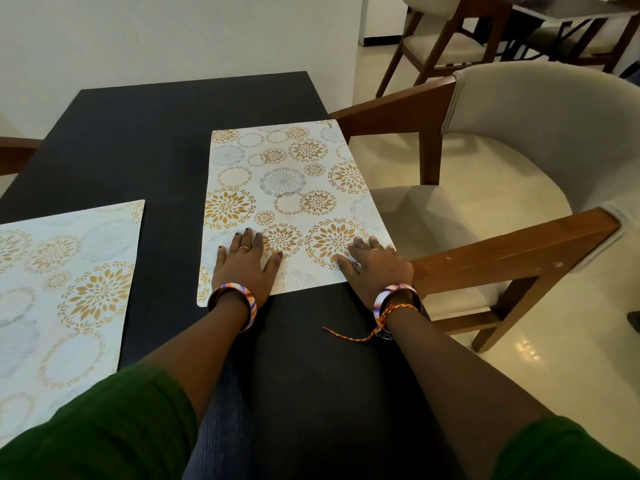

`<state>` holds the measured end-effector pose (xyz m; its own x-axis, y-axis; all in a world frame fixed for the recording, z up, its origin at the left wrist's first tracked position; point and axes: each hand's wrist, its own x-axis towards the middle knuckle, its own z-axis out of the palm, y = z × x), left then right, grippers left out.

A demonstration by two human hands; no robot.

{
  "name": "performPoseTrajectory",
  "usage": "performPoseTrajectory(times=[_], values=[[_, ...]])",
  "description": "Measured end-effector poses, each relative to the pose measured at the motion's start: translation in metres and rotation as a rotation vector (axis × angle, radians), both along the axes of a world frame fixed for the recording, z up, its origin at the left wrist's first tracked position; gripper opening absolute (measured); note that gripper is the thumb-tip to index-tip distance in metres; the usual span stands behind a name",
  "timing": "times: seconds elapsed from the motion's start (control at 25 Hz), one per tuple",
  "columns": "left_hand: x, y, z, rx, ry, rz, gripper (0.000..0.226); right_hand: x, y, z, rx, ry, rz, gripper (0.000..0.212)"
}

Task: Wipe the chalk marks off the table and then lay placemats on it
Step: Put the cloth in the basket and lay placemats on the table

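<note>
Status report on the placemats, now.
Left hand and right hand flat, fingers spread on right placemat. Left placemat already down. Black table shows no chalk. Nothing in the way.

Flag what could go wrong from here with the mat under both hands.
1. The floral gold-and-grey placemat has its right edge at the black table edge; a push from the right hand may slide it off.
2. It sits skewed; the left hand pressing alone could rotate it further.
</note>
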<state>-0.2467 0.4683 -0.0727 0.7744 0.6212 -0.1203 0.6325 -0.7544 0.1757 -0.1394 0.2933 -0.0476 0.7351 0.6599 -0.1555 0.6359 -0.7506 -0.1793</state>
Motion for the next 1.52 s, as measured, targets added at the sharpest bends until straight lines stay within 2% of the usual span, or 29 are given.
performPoseTrajectory(times=[0.6,0.72,0.84,0.92,1.04,1.16,1.32,1.44,1.52], values=[[-0.003,-0.002,0.006,-0.022,0.039,-0.037,0.06,-0.001,0.001,-0.008,0.068,-0.029,-0.046,0.052],[-0.017,0.007,0.02,-0.074,0.01,-0.12,0.059,-0.013,-0.002,-0.009,0.233,-0.04,-0.139,0.049],[-0.06,0.024,0.043,-0.05,-0.113,-0.166,0.056,-0.061,0.012,-0.002,0.45,-0.046,-0.228,0.045],[-0.102,0.037,0.054,-0.017,-0.147,-0.152,0.054,-0.113,0.033,0.004,0.486,-0.034,-0.144,0.041],[-0.17,0.057,0.059,-0.012,-0.098,-0.085,0.054,-0.192,0.072,0.01,0.485,0.009,0.087,0.042],[-0.247,0.085,0.054,-0.024,-0.048,-0.007,0.055,-0.267,0.117,0.011,0.39,0.106,0.284,0.05],[-0.333,0.11,0.044,-0.002,0.083,0.064,0.062,-0.348,0.166,0.004,0.255,0.196,0.44,0.062],[-0.366,0.106,0.029,0.021,0.127,0.073,0.07,-0.382,0.184,-0.012,0.146,0.117,0.46,0.068],[-0.377,0.104,0.016,0.003,0.093,0.077,0.089,-0.391,0.189,-0.024,0.167,-0.006,0.439,0.09]])
